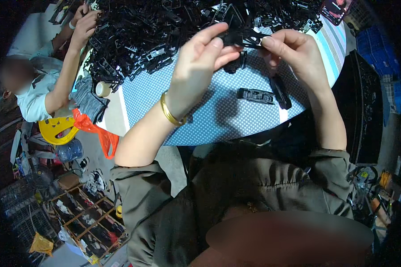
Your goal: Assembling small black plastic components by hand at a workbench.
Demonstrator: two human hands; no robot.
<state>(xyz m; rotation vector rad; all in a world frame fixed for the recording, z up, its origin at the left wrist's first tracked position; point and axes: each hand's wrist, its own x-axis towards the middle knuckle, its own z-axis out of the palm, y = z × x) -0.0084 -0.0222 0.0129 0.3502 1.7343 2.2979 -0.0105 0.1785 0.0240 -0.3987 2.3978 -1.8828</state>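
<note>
I log one left hand [199, 52] and one right hand [296, 51], both clamped on a black part [250, 39] between them, above the blue dotted surface [187, 129]. Near right: two loose black pieces [256, 95]. Far: heaped black components [142, 38]. Far left: a co-worker's hand [85, 29].

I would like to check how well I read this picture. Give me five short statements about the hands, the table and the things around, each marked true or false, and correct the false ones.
1. The right hand pinches a black part between thumb and finger. True.
2. The gold bracelet is on the right wrist. False: the bracelet is on the left wrist.
3. A pile of black parts covers the far side of the table. True.
4. The plastic bag is blue. False: the bag is orange-red.
5. Another person is at the left of the table. True.
</note>
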